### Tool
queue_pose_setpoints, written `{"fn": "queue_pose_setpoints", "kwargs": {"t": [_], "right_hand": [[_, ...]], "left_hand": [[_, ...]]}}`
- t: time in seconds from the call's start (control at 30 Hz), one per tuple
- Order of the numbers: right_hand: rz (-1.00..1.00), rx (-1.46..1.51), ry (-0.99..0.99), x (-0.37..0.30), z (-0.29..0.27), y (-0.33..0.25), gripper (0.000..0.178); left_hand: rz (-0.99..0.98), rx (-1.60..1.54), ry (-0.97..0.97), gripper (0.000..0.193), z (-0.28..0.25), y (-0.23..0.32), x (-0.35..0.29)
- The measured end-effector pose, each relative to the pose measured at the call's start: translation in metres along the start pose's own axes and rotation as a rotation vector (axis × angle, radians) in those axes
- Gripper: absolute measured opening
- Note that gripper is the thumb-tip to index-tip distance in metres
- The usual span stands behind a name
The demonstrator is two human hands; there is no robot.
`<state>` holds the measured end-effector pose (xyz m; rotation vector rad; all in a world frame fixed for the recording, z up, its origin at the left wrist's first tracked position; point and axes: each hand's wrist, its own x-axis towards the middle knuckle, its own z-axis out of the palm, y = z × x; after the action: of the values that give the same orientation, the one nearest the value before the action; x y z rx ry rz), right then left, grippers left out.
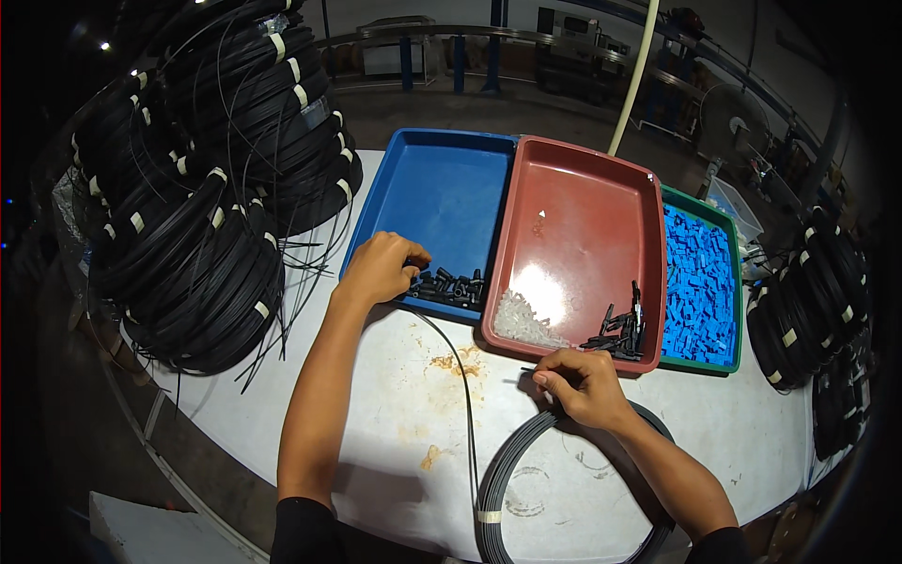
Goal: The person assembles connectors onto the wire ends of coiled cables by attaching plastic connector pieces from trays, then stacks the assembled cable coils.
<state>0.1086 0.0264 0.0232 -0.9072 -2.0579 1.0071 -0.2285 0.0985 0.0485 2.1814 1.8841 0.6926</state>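
My left hand [378, 267] reaches over the near left corner of a blue tray [442, 179], its fingers curled down at a pile of small black connector boots [449, 287]. Whatever lies between those fingertips is too small and hidden to make out. My right hand [584, 387] is pinched on a black cable, whose short end points left from the fingertips. Under that hand a coil of black cable [490, 489], bound with a pale tape band, lies on the white table. Another cable strand [468, 395] runs from the coil up to the blue tray's near edge.
A red tray [573, 188] holds clear plastic bits [526, 321] and slim black parts [615, 334]. Right of it, a green tray [738, 310] is filled with blue pieces [697, 282]. Tall stacks of taped cable coils [197, 273] stand at left, more coils [810, 310] at right.
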Motion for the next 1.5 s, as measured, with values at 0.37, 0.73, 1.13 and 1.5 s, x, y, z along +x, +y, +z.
{"fn": "queue_pose_setpoints", "kwargs": {"t": [0.37, 0.73, 1.13, 1.5], "right_hand": [[-0.038, -0.095, -0.002, 0.002, -0.002, -0.002, 0.011], [-0.024, -0.132, -0.036, 0.002, -0.003, -0.002, 0.012], [-0.048, -0.127, -0.043, 0.001, -0.003, -0.002, 0.012], [-0.057, -0.132, -0.036, 0.001, -0.002, 0.0, 0.012]], "left_hand": [[0.009, -0.007, 0.009, 0.023, 0.018, -0.01, 0.001], [0.245, 0.067, 0.015, 0.019, 0.017, 0.008, -0.001], [0.325, 0.092, 0.13, 0.017, 0.028, 0.022, 0.0], [0.04, -0.322, 0.101, 0.024, 0.021, 0.01, 0.0]]}}
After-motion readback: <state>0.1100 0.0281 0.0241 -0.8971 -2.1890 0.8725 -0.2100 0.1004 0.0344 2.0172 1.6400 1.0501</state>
